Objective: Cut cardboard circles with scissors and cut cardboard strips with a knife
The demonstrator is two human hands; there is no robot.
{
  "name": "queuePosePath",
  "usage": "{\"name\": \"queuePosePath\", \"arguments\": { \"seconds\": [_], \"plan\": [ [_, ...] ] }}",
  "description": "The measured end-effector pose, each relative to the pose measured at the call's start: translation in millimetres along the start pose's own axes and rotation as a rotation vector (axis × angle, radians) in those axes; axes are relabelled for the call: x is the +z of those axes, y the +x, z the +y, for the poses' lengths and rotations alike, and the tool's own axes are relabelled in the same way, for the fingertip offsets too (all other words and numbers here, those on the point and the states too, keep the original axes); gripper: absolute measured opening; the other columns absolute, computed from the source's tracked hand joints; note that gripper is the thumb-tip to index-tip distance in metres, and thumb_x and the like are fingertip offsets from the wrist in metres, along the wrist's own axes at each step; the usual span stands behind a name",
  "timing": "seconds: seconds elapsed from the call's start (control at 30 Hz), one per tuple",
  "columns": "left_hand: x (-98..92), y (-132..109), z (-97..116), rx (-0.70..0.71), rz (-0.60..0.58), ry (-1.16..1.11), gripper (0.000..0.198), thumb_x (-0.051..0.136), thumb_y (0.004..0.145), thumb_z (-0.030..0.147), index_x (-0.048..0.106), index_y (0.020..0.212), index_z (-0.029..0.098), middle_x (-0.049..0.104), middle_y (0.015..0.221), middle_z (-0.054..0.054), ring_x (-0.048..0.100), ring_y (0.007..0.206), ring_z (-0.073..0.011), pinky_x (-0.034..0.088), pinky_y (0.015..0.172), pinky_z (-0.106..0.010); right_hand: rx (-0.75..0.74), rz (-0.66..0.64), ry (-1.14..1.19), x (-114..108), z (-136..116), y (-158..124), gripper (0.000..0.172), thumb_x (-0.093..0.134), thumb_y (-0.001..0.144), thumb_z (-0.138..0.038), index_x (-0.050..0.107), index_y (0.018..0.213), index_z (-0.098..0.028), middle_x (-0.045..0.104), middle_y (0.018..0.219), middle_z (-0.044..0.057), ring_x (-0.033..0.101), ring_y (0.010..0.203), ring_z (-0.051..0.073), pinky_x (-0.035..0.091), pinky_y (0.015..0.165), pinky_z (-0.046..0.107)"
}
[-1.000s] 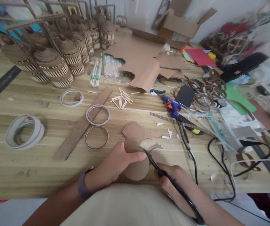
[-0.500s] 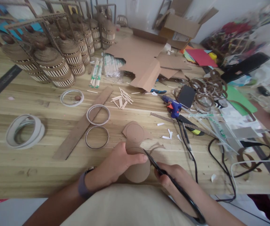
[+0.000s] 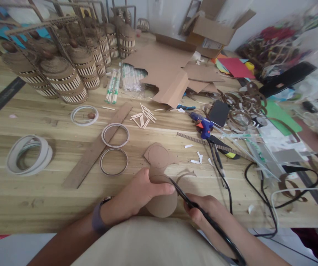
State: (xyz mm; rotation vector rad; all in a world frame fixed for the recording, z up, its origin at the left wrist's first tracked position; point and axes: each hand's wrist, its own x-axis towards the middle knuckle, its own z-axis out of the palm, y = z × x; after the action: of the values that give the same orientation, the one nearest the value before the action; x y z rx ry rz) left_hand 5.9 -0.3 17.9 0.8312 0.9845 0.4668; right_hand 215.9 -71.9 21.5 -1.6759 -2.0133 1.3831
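My left hand (image 3: 139,192) is closed on a brown cardboard piece (image 3: 161,205) with a rounded lower edge, thumb on top, just over the table's near edge. My right hand (image 3: 206,212) grips black scissors (image 3: 188,201); the blades reach into the cardboard beside my left thumb. A thin curved offcut (image 3: 185,174) curls away from the cut. A cut cardboard disc (image 3: 158,156) lies on another scrap just beyond my hands.
Wire rings (image 3: 114,161) and a cardboard strip (image 3: 98,146) lie to the left, tape rolls (image 3: 28,154) further left. A blue glue gun (image 3: 203,125) with black cables (image 3: 222,173) sits on the right. Woven stick baskets (image 3: 64,77), cardboard sheets (image 3: 167,70) and boxes fill the back.
The cardboard piece has turned slightly in my left hand and the scissors have advanced a little along the curve. The offcut strip has lengthened. Nothing else moved.
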Motion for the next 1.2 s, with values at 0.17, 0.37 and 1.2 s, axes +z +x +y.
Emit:
{"name": "queuePosePath", "arguments": {
  "seconds": [0.17, 0.37, 1.2],
  "plan": [
    [-0.3, 0.2, -0.6, -0.009, 0.024, 0.012, 0.032, 0.08, 0.066, 0.027, 0.076, 0.097, 0.024, 0.08, 0.099, 0.003, 0.07, 0.1, -0.024, 0.051, 0.078, -0.027, -0.014, -0.003, -0.006, -0.3, 4.4, -0.5, 0.07, 0.017, 0.088, -0.087, 0.038, 0.068, -0.023, 0.038, 0.058, -0.005, 0.033, 0.051, 0.011, 0.024, 0.048, 0.026],
    [0.4, 0.4, 1.2, -0.029, 0.006, -0.019, 0.03, 0.08, 0.065, 0.026, 0.076, 0.095, 0.023, 0.08, 0.096, 0.002, 0.07, 0.098, -0.0248, 0.051, 0.075, -0.027, -0.074, -0.001, -0.004, -3.4, 3.1, 2.5, 0.052, 0.042, 0.094, -0.07, 0.048, 0.071, -0.023, 0.051, 0.057, -0.002, 0.045, 0.048, 0.014, 0.032, 0.047, 0.028],
    [-1.8, -1.6, 2.4, -0.04, -0.044, 0.062, 0.036, 0.081, 0.067, 0.029, 0.077, 0.102, 0.023, 0.08, 0.101, 0.001, 0.069, 0.101, -0.0242, 0.052, 0.083, -0.028, -0.122, 0.051, 0.074, -5.7, 6.8, -0.2, 0.04, 0.051, 0.096, -0.055, 0.063, 0.073, -0.024, 0.053, 0.057, -0.002, 0.05, 0.048, 0.014, 0.037, 0.043, 0.026]
  ]
}}
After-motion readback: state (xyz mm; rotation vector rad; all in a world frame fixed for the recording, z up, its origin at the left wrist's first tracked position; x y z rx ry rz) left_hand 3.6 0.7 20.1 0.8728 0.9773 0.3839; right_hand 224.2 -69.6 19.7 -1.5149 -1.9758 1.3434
